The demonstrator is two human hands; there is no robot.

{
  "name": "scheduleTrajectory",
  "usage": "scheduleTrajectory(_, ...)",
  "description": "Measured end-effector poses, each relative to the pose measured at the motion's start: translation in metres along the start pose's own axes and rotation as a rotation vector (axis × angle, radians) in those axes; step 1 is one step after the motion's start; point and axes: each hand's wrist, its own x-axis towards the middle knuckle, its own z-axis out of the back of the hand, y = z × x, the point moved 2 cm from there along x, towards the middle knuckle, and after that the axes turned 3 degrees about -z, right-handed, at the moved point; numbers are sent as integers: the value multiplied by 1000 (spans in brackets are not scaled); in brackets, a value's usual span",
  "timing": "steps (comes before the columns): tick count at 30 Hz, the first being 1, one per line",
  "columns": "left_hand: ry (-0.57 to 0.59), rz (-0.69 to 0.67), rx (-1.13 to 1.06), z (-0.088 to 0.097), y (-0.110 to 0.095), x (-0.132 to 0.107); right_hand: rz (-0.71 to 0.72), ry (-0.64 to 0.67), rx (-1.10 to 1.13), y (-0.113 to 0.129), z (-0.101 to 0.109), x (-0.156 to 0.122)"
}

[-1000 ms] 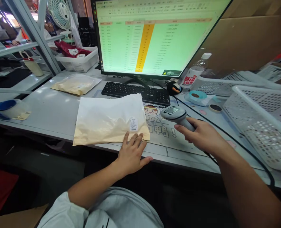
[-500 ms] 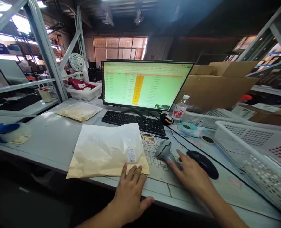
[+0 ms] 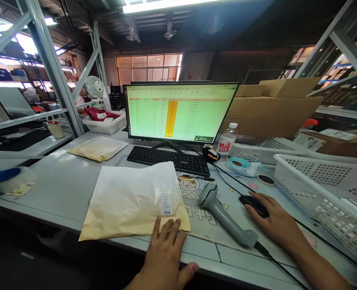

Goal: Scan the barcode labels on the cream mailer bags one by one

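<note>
The cream-and-white plastic bag [image 3: 130, 201] lies flat at the near edge of the desk [image 3: 54, 181], left of centre. Its white label [image 3: 166, 205] has a barcode along the bottom; the lines above are too small to read. The left hand [image 3: 166, 253] lies palm down, fingers slightly spread, fingertips on the bag's near right edge just below that label. The right hand [image 3: 277, 217] is curved over the black mouse [image 3: 254, 204], thumb along its near side. Between the hands a grey scanner [image 3: 227, 219] rests on the desk mat [image 3: 235, 191], partly covering the mat's outlined characters. Farther back, the bottle [image 3: 226, 143] shows 燃动 in large red characters, with a smaller second line I can't make out. The monitor [image 3: 151, 117] displays a spreadsheet with one orange column, its text illegible; the maker's name on the lower bezel is too blurred to read.
</note>
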Motion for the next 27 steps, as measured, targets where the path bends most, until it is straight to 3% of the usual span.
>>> scheduleTrajectory(10, -113, -46, 61, -10, 5, -2, 60, -36, -28, -14, -9, -1)
scheduleTrajectory(27, -186, -79, 74, -14, 6, 0, 82, -73, -24, -18, -14, 4)
